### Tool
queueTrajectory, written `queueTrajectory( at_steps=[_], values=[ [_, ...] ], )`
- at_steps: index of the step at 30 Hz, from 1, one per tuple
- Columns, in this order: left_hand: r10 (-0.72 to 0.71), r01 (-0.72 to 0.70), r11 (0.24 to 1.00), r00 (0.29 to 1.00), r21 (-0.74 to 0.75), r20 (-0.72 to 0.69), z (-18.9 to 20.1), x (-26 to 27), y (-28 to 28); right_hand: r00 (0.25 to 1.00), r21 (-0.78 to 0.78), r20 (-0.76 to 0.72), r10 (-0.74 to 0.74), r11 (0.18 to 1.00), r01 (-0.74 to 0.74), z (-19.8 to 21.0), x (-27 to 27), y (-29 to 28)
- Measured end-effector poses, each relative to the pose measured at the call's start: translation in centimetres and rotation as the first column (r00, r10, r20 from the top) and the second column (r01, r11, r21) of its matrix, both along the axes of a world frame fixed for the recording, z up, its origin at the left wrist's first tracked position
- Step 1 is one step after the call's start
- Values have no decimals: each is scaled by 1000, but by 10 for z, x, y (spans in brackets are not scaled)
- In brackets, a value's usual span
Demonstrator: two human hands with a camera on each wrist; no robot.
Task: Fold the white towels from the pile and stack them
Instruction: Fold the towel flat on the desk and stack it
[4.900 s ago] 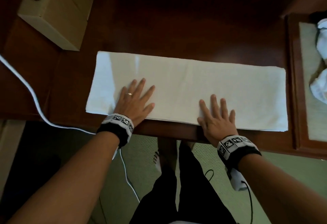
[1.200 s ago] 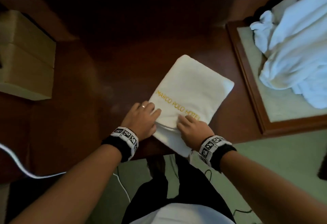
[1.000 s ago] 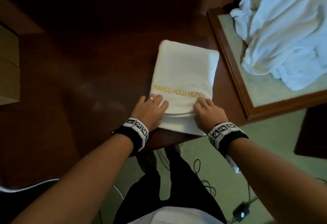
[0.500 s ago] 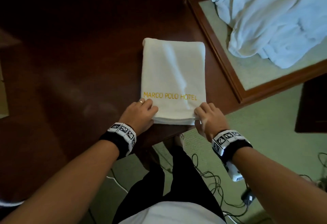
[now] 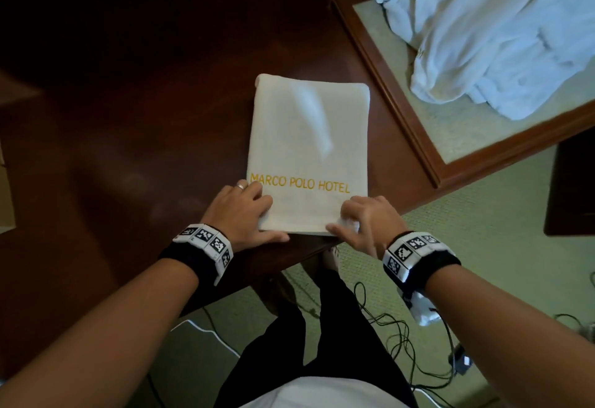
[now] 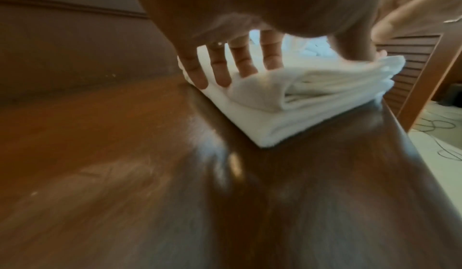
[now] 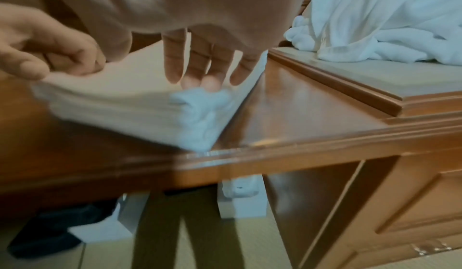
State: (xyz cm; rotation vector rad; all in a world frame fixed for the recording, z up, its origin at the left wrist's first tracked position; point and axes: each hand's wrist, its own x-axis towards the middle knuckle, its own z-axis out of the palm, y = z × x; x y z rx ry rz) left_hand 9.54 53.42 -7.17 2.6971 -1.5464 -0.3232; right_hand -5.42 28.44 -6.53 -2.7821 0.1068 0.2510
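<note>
Dark wooden table [image 5: 135,124], folded towel [image 5: 309,137] lengthwise away, hands pinching near corners.

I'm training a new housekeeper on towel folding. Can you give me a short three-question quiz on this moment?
1. True or false: the folded towel lies on the dark wooden table.
2. Where is the unfolded pile of white towels? A) on the floor B) on the raised, wood-framed surface to the right C) under the table
3. Fill in: the left hand and right hand grip the towel's ____ edge.

Key: 1 true; 2 B; 3 near
</note>
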Motion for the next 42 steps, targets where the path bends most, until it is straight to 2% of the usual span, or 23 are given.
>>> queueTrajectory(
  at_steps=[3, 5, 8, 10, 13, 15, 18, 20, 22, 24, 26, 29, 33, 35, 37, 39, 42],
  values=[
    [104, -101, 990, 994, -101, 24, 5, 12, -18, 974, 81, 179, -140, 989, 127, 5, 30, 2],
    [123, -120, 988, 992, -95, 27, 0, 14, -34, 956, 2, 244, -160, 986, 165, -2, 46, 11],
    [122, -120, 991, 992, 65, -18, -18, 12, -38, 989, -140, 70, -130, 980, 139, -22, 48, 21],
    [144, -138, 983, 989, 120, -44, -27, 19, -21, 984, -159, -67, -163, 976, 151, -36, 31, 11],
    [147, -144, 981, 989, 132, -10, -20, 36, 3, 966, -161, -126, -227, 965, 206, -40, 1, -14],
    [157, -159, 986, 987, 53, 44, -6, 50, 1, 962, -128, -135, -239, 967, 223, -32, -1, -27],
    [149, -142, 987, 984, -74, 99, 9, 80, -29, 964, -56, 27, -263, 963, 264, -16, 36, -41],
    [111, -104, 992, 988, -73, 103, 13, 95, -59, 963, -69, 136, -233, 968, 243, -10, 76, -47],
    [91, -90, 996, 991, -7, 97, 10, 106, -89, 977, -116, 159, -143, 980, 162, -9, 115, -47],
    [110, -117, 990, 991, 78, 82, 2, 114, -110, 995, -194, 88, -41, 979, 57, -13, 144, -46],
    [161, -168, 979, 985, 112, 64, -10, 116, -111, 1000, -233, -18, -17, 972, 12, -21, 154, -50],
    [192, -194, 972, 981, 135, 27, -22, 114, -92, 988, -228, -137, -70, 973, 37, -34, 141, -64],
    [255, -253, 953, 967, 165, 11, -17, 113, -83, 977, -159, -169, -133, 982, 106, -26, 125, -69],
    [381, -377, 915, 924, 142, -4, -9, 106, -82, 964, -92, -153, -216, 975, 204, -19, 119, -64],
    [533, -527, 844, 844, 94, -59, -2, 91, -75, 924, -9, -143, -355, 934, 357, -17, 106, -58],
    [669, -661, 742, 724, 111, -164, 7, 73, -66, 849, 107, -168, -500, 847, 520, -16, 87, -51],
    [754, -735, 644, 565, 212, -334, 10, 49, -53, 729, 191, -237, -642, 705, 683, -13, 63, -33]
  ],
)
